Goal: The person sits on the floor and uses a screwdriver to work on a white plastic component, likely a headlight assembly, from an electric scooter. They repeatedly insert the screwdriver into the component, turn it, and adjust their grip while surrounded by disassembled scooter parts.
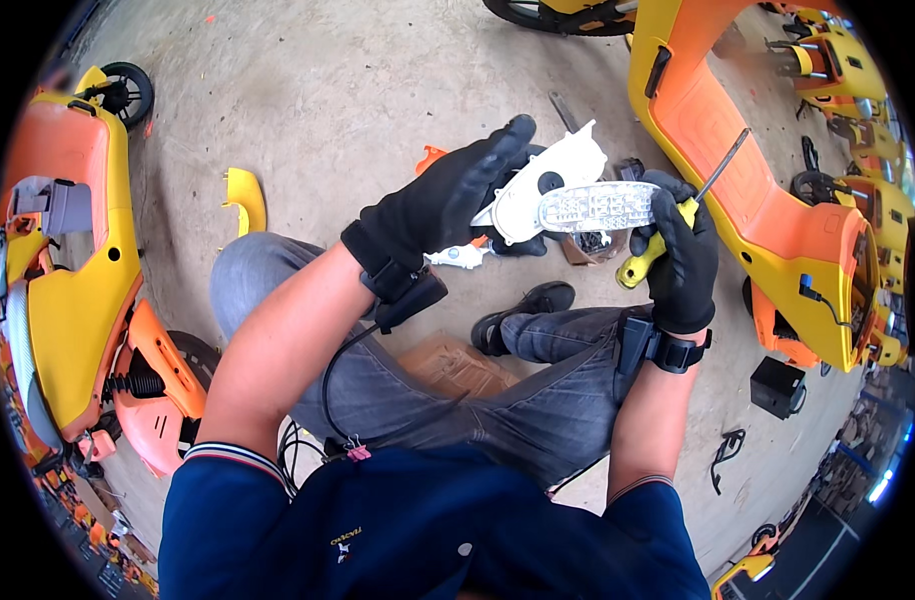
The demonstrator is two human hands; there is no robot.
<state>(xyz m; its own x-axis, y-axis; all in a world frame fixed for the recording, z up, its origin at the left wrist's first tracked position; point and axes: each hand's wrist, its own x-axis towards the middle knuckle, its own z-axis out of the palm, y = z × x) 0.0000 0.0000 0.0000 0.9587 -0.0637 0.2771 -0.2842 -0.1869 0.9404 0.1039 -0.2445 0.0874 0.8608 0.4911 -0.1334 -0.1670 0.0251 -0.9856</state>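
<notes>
My left hand [443,195], in a black glove, is closed on a white plastic housing [568,160], which has a round black part on its face. A clear, oblong ribbed lens [588,207] lies across that housing, with its right end at the fingers of my gloved right hand [683,255]. That hand also grips a yellow-handled screwdriver [636,268], its shaft pointing up and right. Below my left hand is a smaller white part [458,257]. Behind the housing sits a container of small parts [593,253], partly hidden, and an orange piece [430,155] shows beside my left glove.
Yellow-and-orange scooters stand at left [58,360] and right [738,200], with more along the far right. A curved yellow panel [248,200] lies on the concrete floor [328,100]. Cardboard [443,360] is between my legs. A black box [778,387] and loose cable [728,455] lie at lower right.
</notes>
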